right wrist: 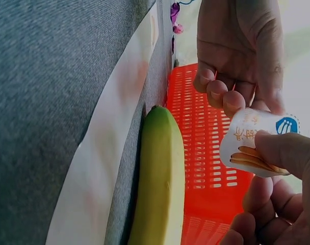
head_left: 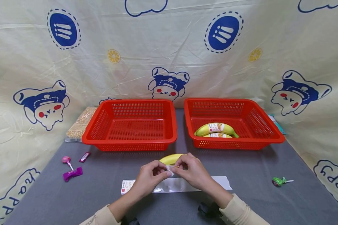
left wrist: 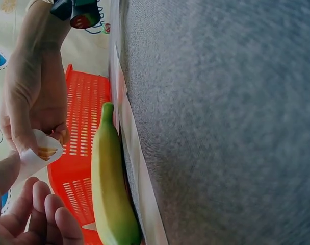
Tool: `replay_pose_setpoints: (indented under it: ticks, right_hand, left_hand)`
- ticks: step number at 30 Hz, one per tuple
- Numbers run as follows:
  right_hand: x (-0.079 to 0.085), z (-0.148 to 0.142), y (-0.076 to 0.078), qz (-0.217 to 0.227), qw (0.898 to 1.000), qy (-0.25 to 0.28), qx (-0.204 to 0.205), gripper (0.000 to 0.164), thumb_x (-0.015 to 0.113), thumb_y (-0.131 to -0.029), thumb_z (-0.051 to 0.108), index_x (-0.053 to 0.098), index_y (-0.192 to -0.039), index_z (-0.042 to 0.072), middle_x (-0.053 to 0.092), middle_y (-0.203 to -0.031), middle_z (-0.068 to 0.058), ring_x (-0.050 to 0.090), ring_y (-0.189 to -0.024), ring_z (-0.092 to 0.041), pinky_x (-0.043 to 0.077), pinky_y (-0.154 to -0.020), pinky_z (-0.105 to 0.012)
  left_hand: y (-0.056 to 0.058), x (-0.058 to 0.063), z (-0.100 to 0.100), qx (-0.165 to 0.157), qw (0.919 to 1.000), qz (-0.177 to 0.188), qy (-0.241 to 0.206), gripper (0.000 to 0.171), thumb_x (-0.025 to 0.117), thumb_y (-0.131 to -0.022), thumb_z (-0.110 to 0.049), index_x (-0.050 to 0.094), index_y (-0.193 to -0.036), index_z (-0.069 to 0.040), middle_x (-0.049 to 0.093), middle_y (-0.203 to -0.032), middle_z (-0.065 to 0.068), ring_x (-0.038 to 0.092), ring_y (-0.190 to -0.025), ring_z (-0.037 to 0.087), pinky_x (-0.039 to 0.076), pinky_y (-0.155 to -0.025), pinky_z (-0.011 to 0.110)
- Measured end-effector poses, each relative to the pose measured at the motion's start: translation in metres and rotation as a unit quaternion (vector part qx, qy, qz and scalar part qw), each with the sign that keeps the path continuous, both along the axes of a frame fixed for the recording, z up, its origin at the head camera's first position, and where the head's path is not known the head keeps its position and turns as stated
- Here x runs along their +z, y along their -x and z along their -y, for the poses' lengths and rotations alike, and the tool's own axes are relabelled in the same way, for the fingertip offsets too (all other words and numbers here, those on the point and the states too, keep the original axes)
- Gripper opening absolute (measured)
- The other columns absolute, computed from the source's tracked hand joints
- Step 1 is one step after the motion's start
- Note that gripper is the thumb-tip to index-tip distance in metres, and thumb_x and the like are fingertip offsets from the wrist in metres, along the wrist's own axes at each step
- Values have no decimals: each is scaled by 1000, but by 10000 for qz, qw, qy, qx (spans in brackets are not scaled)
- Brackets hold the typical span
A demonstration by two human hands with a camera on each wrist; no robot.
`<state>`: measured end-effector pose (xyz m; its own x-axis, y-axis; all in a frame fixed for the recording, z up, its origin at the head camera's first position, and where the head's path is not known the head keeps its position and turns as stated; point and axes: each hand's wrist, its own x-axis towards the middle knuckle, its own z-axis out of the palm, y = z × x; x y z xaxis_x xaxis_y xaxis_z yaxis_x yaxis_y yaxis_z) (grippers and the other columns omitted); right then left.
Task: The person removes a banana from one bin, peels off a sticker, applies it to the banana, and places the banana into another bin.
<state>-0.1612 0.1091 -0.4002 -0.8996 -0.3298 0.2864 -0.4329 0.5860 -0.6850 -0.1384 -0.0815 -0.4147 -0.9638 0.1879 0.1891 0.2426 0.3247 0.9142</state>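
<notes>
A small white sticker (right wrist: 241,133) printed with bananas and a blue mark is stretched between both hands in front of me. My left hand (head_left: 147,178) pinches one edge of it between thumb and fingers. With thumb and forefinger, my right hand (head_left: 193,172) pinches the opposite edge. Just beyond the hands lies a yellow banana (head_left: 171,159) with greenish ends, partly covered by the fingers in the head view. Under the hands a long white backing strip (head_left: 183,185) lies flat, with printed labels at its left end.
Two red baskets stand behind: the left basket (head_left: 129,146) and the right basket (head_left: 259,125), which holds labelled bananas (head_left: 216,128). Wrapped sweets (head_left: 73,174) and a pink lollipop (head_left: 66,159) lie left; a green lollipop (head_left: 278,181) lies right. A grain bag (head_left: 80,123) sits behind left.
</notes>
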Motion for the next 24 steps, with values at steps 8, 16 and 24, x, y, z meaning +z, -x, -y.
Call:
replay_pose_setpoints:
  ticks: [8, 16, 24]
  right_hand:
    - [-4, -12, 2, 86, 9998, -80, 140, 18, 76, -77, 17, 60, -82, 22, 51, -74, 8, 46, -74, -11, 40, -64, -19]
    - [-5, -26, 12, 371, 9992, -94, -92, 16, 70, -81, 9, 61, -89, 19, 55, -75, 5, 47, -71, -11, 41, -61, -20]
    - [-7, -30, 28, 144, 9989, -276, -363, 18, 72, -79, 9, 68, -96, 10, 64, -77, 0, 51, -68, -8, 42, -62, -21]
  left_hand:
    - [8, -1, -6, -147, 9989, -162, 421, 7, 71, -80, -11, 67, -84, -7, 59, -77, 2, 50, -67, 4, 44, -61, 16]
    - [27, 5, -21, -73, 9960, -133, 883, 8, 60, -83, -8, 67, -84, -8, 60, -82, 3, 50, -73, 10, 43, -64, 20]
    - [42, 7, -31, 304, 9893, -574, 1305, 8, 61, -82, -14, 67, -78, -10, 61, -76, 1, 49, -74, 13, 38, -68, 23]
